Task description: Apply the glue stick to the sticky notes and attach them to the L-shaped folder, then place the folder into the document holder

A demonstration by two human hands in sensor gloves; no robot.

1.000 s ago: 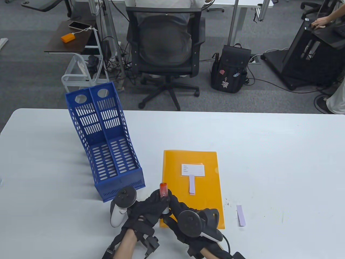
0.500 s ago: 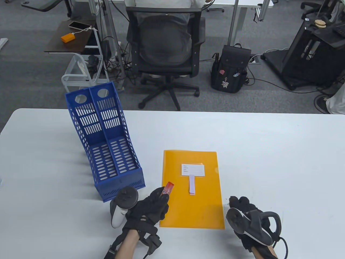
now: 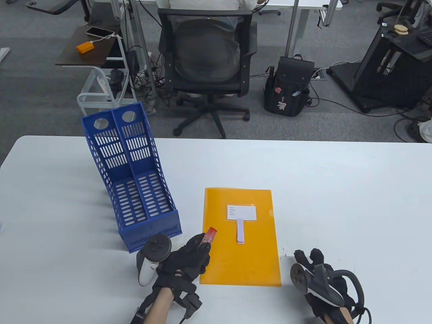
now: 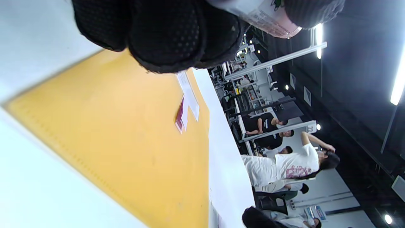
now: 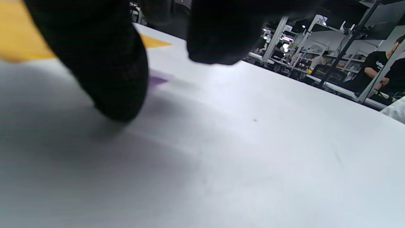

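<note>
The orange L-shaped folder lies flat in front of me, with a white label and a lilac sticky note on it. My left hand grips the glue stick at the folder's left edge, the stick's red end tilted up and right. From the left wrist, I see the glue stick's label above the folder. My right hand is on the table right of the folder, over the loose lilac note. One fingertip touches the table beside that note.
The blue two-slot document holder stands leaning at the left, close to my left hand. Past the table's far edge are an office chair and a black backpack on the floor.
My right hand left the glue stick, moved right and came down over the loose lilac note. The left hand kept the stick, which tipped to the right.
</note>
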